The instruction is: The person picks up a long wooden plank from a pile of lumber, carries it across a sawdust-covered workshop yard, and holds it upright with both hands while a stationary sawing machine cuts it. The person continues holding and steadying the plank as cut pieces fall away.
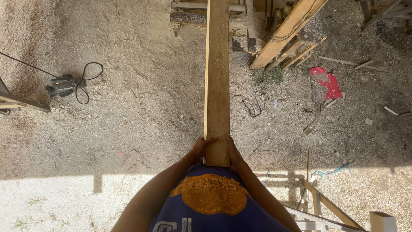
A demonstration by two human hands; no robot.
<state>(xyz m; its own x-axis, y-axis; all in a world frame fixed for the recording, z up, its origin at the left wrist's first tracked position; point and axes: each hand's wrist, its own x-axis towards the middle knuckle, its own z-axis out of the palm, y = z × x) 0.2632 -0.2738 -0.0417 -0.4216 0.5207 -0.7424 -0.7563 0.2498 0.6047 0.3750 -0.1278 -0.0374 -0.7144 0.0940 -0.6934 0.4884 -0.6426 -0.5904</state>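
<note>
Item: long wooden plank (216, 81), near end at my waist, stretching away over sawdust ground (141, 111) | Grip: my left hand (199, 149) and right hand (234, 155) clasp its near end | Nearby: power tool (62, 86), red scrap (326, 83)

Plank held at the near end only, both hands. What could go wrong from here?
1. The left hand and right hand clasp only the near end of the long plank; its length could lever it out of the grip.
2. The cord of the power tool and the wood scraps lie on the sawdust: possible trip hazards.
</note>
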